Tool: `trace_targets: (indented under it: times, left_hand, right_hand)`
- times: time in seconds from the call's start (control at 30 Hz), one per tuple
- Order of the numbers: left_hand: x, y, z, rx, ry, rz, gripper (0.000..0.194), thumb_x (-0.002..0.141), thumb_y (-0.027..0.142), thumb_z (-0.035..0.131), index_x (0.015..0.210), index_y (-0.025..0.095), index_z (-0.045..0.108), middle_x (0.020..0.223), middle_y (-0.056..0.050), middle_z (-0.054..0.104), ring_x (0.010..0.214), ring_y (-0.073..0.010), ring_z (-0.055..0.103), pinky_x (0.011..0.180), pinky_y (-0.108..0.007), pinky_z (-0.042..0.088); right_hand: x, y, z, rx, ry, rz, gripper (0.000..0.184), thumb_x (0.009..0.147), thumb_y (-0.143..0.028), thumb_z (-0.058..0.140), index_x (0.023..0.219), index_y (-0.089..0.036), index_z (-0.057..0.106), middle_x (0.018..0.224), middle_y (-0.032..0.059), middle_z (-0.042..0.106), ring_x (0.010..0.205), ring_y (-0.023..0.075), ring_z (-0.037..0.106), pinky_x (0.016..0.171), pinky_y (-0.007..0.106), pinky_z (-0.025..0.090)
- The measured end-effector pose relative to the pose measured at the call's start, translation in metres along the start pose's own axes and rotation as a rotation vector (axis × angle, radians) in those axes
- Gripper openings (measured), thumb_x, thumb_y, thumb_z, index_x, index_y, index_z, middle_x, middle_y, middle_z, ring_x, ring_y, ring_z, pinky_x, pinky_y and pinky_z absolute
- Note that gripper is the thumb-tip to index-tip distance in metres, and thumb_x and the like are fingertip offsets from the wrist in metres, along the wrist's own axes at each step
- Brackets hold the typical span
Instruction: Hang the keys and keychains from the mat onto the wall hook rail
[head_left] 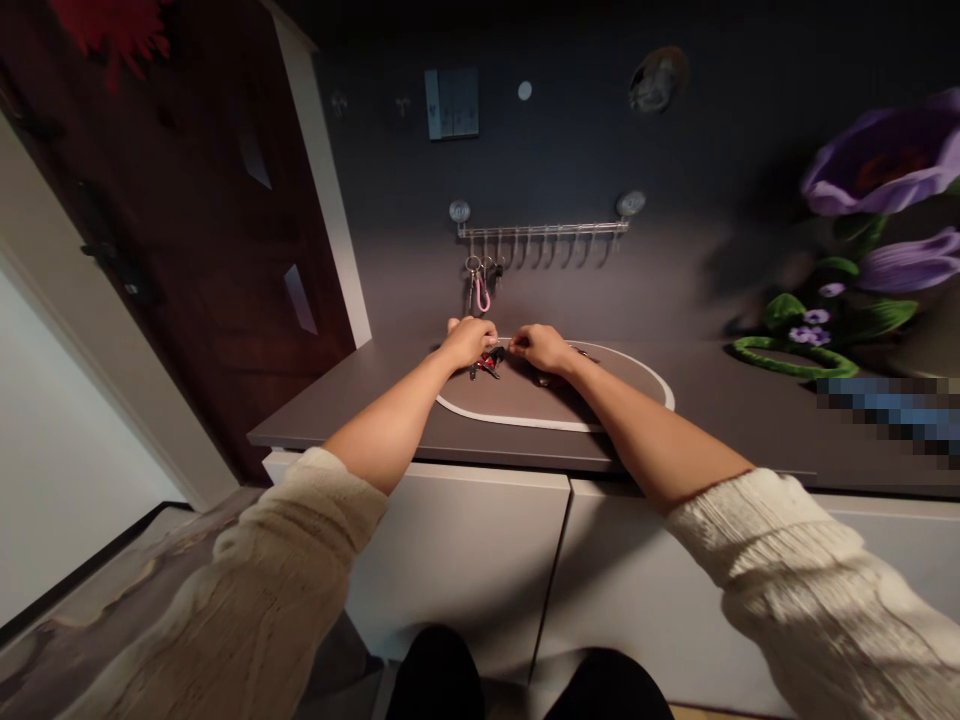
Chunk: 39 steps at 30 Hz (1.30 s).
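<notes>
Just above the far left part of an oval mat (525, 421), my left hand (471, 342) is closed with its fingers curled. At its fingertips is a small red-and-black bunch (489, 363) that looks like keys. My right hand (541, 348) is a short way to the right, with thumb and fingers pinched together. Whatever it pinches is hidden or too small to name. Small items (544, 380) lie on the mat below my right hand, partly covered by it. Another small dark item (585, 355) shows behind my right wrist.
A clear hook rail (544, 231) on the wall carries keys and a pink loop (482, 294) at its left end. Purple flowers (885, 165) and a green ring (795, 360) stand at the right. A dark door (217, 220) is on the left.
</notes>
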<state>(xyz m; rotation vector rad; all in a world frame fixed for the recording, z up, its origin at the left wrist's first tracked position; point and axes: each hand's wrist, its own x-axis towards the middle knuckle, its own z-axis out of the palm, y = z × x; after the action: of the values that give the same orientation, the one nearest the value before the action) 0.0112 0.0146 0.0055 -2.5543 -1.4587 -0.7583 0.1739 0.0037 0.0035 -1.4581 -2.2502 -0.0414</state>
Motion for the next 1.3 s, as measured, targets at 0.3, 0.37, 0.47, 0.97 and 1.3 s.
trace_targets:
  times: [0.3, 0.37, 0.47, 0.97, 1.3]
  left_hand:
    - [-0.001, 0.007, -0.006, -0.231, 0.052, -0.093, 0.018, 0.079, 0.024, 0.045, 0.08, 0.018, 0.061, 0.083, -0.001, 0.064, 0.08, -0.0146, 0.052, 0.078, -0.03, 0.033]
    - [0.0, 0.006, -0.005, -0.302, 0.056, -0.1, 0.017, 0.078, 0.023, 0.046, 0.08, 0.016, 0.062, 0.081, -0.001, 0.063, 0.076, -0.0132, 0.052, 0.075, -0.027, 0.035]
    - [0.001, 0.005, -0.005, -0.407, 0.05, -0.086, 0.017, 0.077, 0.022, 0.047, 0.079, 0.014, 0.062, 0.076, -0.002, 0.062, 0.069, -0.0112, 0.05, 0.07, -0.024, 0.037]
    - [0.0, 0.009, -0.008, -0.702, 0.049, -0.144, 0.013, 0.075, 0.02, 0.05, 0.073, 0.011, 0.06, 0.067, 0.0, 0.057, 0.061, -0.0082, 0.046, 0.064, -0.023, 0.037]
    - [0.002, 0.007, -0.006, -0.751, 0.018, -0.163, 0.014, 0.075, 0.022, 0.05, 0.072, 0.012, 0.06, 0.071, -0.003, 0.062, 0.064, -0.0091, 0.05, 0.069, -0.024, 0.04]
  right_hand:
    - [-0.004, -0.002, -0.003, 0.195, 0.073, 0.038, 0.013, 0.072, -0.021, 0.056, 0.079, -0.015, 0.065, 0.077, 0.0021, 0.065, 0.07, 0.0101, 0.054, 0.067, 0.019, 0.038]
    - [-0.004, -0.002, -0.004, 0.272, 0.085, 0.049, 0.013, 0.071, -0.021, 0.057, 0.078, -0.015, 0.064, 0.075, 0.0016, 0.064, 0.068, 0.0099, 0.053, 0.066, 0.02, 0.038]
    - [-0.004, -0.003, -0.005, 0.444, 0.069, 0.065, 0.012, 0.071, -0.02, 0.056, 0.078, -0.013, 0.063, 0.073, 0.0021, 0.063, 0.064, 0.0092, 0.052, 0.065, 0.021, 0.04]
    - [-0.003, -0.007, -0.01, 0.787, 0.025, 0.175, 0.009, 0.074, -0.019, 0.053, 0.075, -0.013, 0.058, 0.075, 0.0057, 0.063, 0.065, 0.0101, 0.054, 0.065, 0.023, 0.043]
    - [-0.005, -0.002, -0.006, 0.721, 0.093, 0.09, 0.01, 0.074, -0.023, 0.052, 0.071, -0.014, 0.054, 0.068, 0.0007, 0.058, 0.062, 0.0083, 0.048, 0.066, 0.022, 0.041]
